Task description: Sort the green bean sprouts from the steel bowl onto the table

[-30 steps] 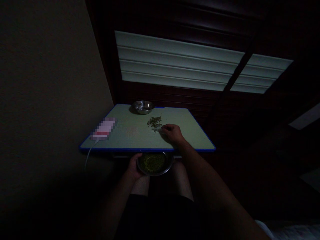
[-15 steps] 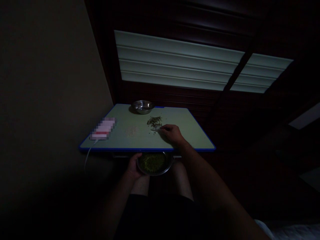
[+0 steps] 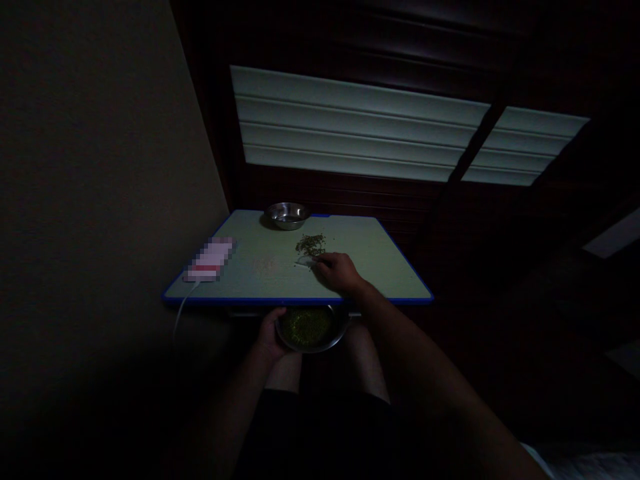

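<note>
A small pale green table (image 3: pixel 380 260) with a blue rim stands before me in a dim room. My left hand (image 3: pixel 269 332) grips the rim of a steel bowl (image 3: pixel 309 328) full of small green grains, held just under the table's near edge. My right hand (image 3: pixel 337 272) rests on the tabletop with its fingers curled, touching the near side of a small pile of grains (image 3: pixel 310 245). A pale bit lies at its fingertips; I cannot make out what it is.
A second steel bowl (image 3: pixel 287 215) sits at the table's far edge. A blurred flat device (image 3: pixel 210 259) with a white cable (image 3: pixel 180 313) lies at the left edge. A wall stands to the left, dark wooden panels with pale slats behind.
My right hand has slid slightly left and nearer along the tabletop, dragging at the near side of the grain pile. My left hand and the bowl stay put.
</note>
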Motion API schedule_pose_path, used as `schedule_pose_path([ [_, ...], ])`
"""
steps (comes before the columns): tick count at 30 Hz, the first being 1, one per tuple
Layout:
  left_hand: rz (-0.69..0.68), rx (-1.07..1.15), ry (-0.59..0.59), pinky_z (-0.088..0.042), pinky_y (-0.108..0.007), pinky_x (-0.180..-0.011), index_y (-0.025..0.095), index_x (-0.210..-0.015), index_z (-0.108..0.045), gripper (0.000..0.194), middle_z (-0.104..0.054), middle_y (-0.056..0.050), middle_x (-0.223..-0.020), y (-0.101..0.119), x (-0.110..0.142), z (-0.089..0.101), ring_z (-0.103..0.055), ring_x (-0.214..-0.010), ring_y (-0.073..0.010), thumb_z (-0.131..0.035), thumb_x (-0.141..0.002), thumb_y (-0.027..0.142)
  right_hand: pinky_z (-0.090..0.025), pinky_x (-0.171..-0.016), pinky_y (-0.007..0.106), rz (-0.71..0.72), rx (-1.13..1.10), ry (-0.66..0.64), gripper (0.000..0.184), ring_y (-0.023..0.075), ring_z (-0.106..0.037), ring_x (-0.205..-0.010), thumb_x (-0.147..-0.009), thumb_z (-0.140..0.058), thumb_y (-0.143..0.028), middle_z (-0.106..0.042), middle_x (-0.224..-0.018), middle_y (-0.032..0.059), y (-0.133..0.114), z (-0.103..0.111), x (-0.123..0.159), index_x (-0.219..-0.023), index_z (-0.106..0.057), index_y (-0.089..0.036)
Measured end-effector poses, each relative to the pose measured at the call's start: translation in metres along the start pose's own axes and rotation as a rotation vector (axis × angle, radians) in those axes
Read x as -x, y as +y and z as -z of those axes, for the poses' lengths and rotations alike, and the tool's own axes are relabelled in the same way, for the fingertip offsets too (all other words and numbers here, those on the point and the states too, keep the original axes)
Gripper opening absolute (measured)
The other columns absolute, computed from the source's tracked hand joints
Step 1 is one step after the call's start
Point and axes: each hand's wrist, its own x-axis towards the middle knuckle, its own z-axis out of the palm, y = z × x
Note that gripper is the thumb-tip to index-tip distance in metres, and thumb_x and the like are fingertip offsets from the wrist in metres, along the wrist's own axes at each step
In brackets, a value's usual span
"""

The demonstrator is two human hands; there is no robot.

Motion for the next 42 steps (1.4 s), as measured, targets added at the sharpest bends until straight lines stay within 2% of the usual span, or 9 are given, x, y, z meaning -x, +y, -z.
schedule_pose_path([
  [5, -0.014, 0.011, -0.029, -0.049, -0.054, -0.09, 0.013, -0.114, -0.065, 0.043, -0.078, -0.012, -0.082, 0.002, 0.001, 0.003, -0.073, -0.079, -0.0314, -0.058, -0.073, 0.022, -0.046, -0.079, 0.029, 0.019, -0.004, -0.003, 0.024, 0.0196, -0.066, -0.086, -0.085, -0.057, -0.028, -0.074, -0.099, 0.0077, -0.006, -0.006, -0.009, -0.102, -0.074, -0.021],
  [12, -0.009, 0.031, -0.033, -0.048, -0.056, -0.092, 0.013, -0.114, -0.065, 0.043, -0.077, -0.012, -0.08, 0.005, 0.001, 0.006, -0.073, -0.082, -0.0329, -0.058, -0.073, 0.021, -0.044, -0.076, 0.025, 0.038, 0.0, -0.11, 0.017, 0.0152, -0.062, -0.08, -0.083, -0.057, -0.019, -0.072, -0.088, 0.0026, -0.014, -0.003, -0.019, -0.09, -0.073, -0.019],
  [18, 0.018, 0.057, -0.037, -0.049, -0.056, -0.091, 0.014, -0.12, -0.063, 0.048, -0.078, -0.012, -0.082, 0.006, 0.001, 0.006, -0.073, -0.082, -0.0327, -0.058, -0.073, 0.022, -0.043, -0.075, 0.024, 0.075, -0.102, -0.171, 0.016, 0.0141, -0.059, -0.078, -0.082, -0.056, -0.017, -0.069, -0.083, 0.0023, -0.012, 0.006, -0.009, -0.086, -0.071, -0.017],
  [22, -0.001, 0.029, -0.03, -0.051, -0.053, -0.089, 0.014, -0.115, -0.065, 0.044, -0.077, -0.011, -0.081, 0.006, 0.003, 0.003, -0.073, -0.078, -0.0304, -0.057, -0.073, 0.02, -0.043, -0.076, 0.025, 0.068, -0.16, -0.194, 0.016, 0.0137, -0.06, -0.077, -0.08, -0.057, -0.016, -0.07, -0.082, 0.002, -0.014, 0.012, 0.002, -0.086, -0.072, -0.017],
  [26, 0.011, 0.022, -0.013, -0.051, -0.054, -0.089, 0.013, -0.114, -0.065, 0.043, -0.077, -0.011, -0.078, 0.006, 0.005, 0.001, -0.073, -0.078, -0.0318, -0.058, -0.072, 0.02, -0.045, -0.075, 0.025, 0.058, -0.193, -0.198, 0.015, 0.0143, -0.06, -0.079, -0.078, -0.059, -0.017, -0.07, -0.086, 0.0039, -0.016, 0.017, 0.01, -0.086, -0.072, -0.016],
  [29, 0.006, 0.015, 0.004, -0.051, -0.055, -0.087, 0.012, -0.114, -0.065, 0.043, -0.077, -0.012, -0.079, 0.006, 0.005, 0.001, -0.073, -0.078, -0.0322, -0.058, -0.072, 0.021, -0.045, -0.074, 0.024, 0.004, -0.188, -0.137, 0.015, 0.0141, -0.061, -0.077, -0.079, -0.058, -0.018, -0.071, -0.085, 0.004, -0.015, 0.021, 0.013, -0.085, -0.072, -0.015],
  [34, 0.021, 0.033, 0.002, -0.051, -0.054, -0.087, 0.015, -0.115, -0.065, 0.044, -0.077, -0.011, -0.079, 0.006, 0.003, 0.003, -0.073, -0.076, -0.0312, -0.058, -0.072, 0.021, -0.044, -0.064, 0.022, -0.233, -0.113, 0.004, 0.022, 0.0129, -0.06, -0.069, -0.075, -0.06, -0.016, -0.071, -0.081, 0.0033, -0.008, 0.025, 0.015, -0.095, -0.071, -0.016],
  [37, 0.018, 0.046, -0.017, -0.051, -0.055, -0.089, 0.015, -0.118, -0.064, 0.046, -0.077, -0.011, -0.081, 0.005, 0.002, 0.004, -0.073, -0.077, -0.0314, -0.058, -0.072, 0.021, -0.043, -0.062, 0.022, -0.283, -0.045, -0.008, 0.019, 0.0133, -0.059, -0.068, -0.071, -0.064, -0.015, -0.071, -0.08, 0.0035, -0.007, 0.025, 0.016, -0.088, -0.071, -0.017],
  [42, 0.007, 0.031, -0.02, -0.049, -0.056, -0.092, 0.015, -0.12, -0.063, 0.047, -0.078, -0.011, -0.083, 0.006, 0.004, 0.003, -0.073, -0.081, -0.0323, -0.058, -0.074, 0.021, -0.041, -0.06, 0.022, -0.29, -0.041, -0.09, 0.012, 0.0125, -0.058, -0.065, -0.072, -0.065, -0.021, -0.071, -0.076, 0.0034, -0.018, 0.024, 0.018, -0.082, -0.07, -0.016],
])
